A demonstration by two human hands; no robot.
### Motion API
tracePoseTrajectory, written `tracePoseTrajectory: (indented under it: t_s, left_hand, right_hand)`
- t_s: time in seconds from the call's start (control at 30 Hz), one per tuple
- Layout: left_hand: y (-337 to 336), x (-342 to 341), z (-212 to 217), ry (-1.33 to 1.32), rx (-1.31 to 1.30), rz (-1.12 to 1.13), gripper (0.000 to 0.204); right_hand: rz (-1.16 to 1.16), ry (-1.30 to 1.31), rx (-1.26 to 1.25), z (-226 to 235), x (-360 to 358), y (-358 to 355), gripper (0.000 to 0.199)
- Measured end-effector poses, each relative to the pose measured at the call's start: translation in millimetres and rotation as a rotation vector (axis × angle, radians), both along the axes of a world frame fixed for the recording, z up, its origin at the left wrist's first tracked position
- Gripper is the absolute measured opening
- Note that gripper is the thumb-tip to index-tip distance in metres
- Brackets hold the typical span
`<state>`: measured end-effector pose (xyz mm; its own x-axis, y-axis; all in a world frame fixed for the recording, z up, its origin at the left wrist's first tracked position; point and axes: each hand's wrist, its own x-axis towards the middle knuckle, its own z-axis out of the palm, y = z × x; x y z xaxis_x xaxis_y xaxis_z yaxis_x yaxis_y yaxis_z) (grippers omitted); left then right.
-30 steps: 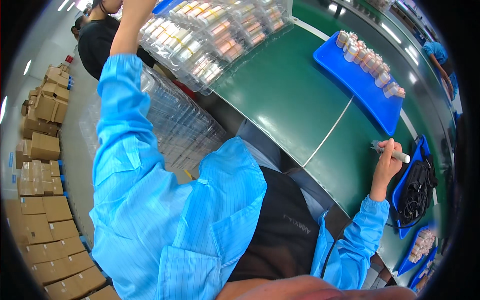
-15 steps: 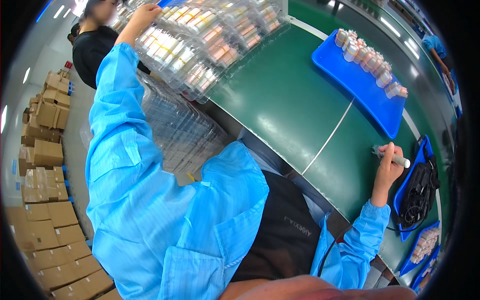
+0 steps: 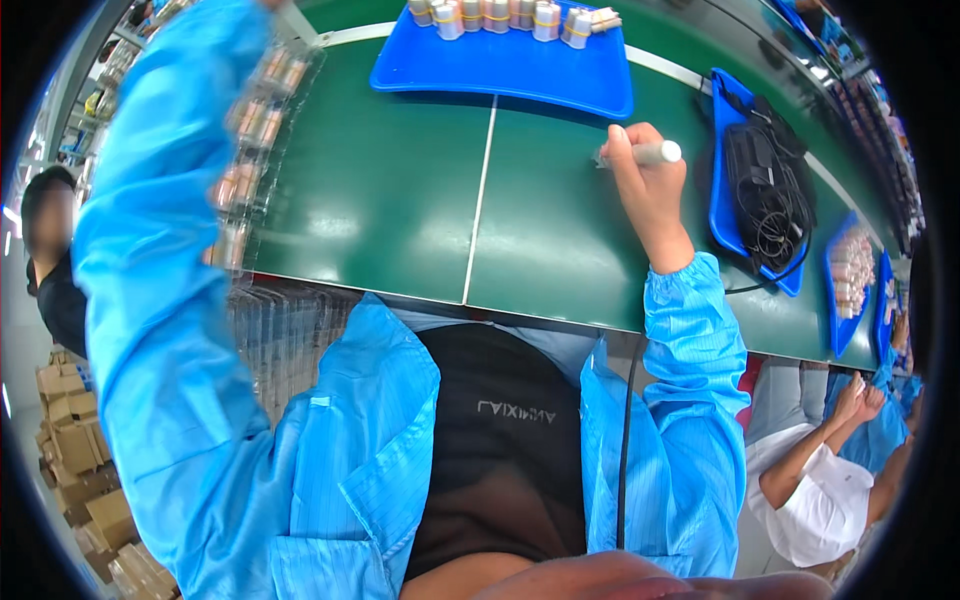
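My right hand [image 3: 648, 185] is closed around a slim white cylinder [image 3: 657, 153] with a round end, above the green table. A scrap of clear, crumpled material shows at the cylinder's other end, by my fingertips. My left arm reaches up and forward; only a sliver of my left hand [image 3: 270, 4] shows at the top edge, its fingers hidden. Beneath and beside that arm are clear plastic trays [image 3: 262, 120] of pale, banded rolls. Ahead of my right hand lies a blue tray [image 3: 500, 75] with a row of white and pinkish rolls [image 3: 495, 15] with yellow bands.
To the right, a blue tray [image 3: 722, 190] holds a black device and cables [image 3: 765, 190]. Farther right is another blue tray with pale pieces [image 3: 852, 270]. People sit at the right [image 3: 820, 490] and stand at the left [image 3: 55, 260]. Cardboard boxes [image 3: 85, 430] are stacked at lower left.
My view has turned rightward, so the table and the blue tray appear farther left. My left hand has mostly left the picture at the top. My right hand still holds the white cylinder.
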<state>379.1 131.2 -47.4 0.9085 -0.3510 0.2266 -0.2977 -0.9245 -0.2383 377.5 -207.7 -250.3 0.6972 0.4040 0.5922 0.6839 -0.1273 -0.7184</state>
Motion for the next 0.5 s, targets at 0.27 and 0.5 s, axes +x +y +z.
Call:
tracePoseTrajectory:
  t_s: [0.27,0.5]
  left_hand:
    - [-112,104,-156,-0.186,0.013,-0.125,0.037]
    - [-90,108,-167,-0.075,-0.269,-0.109,0.035]
  right_hand:
    - [-0.006,-0.121,-0.007,-1,6,-10,0.028]
    - [0.054,-0.183,0.036,5,5,-1,0.029]
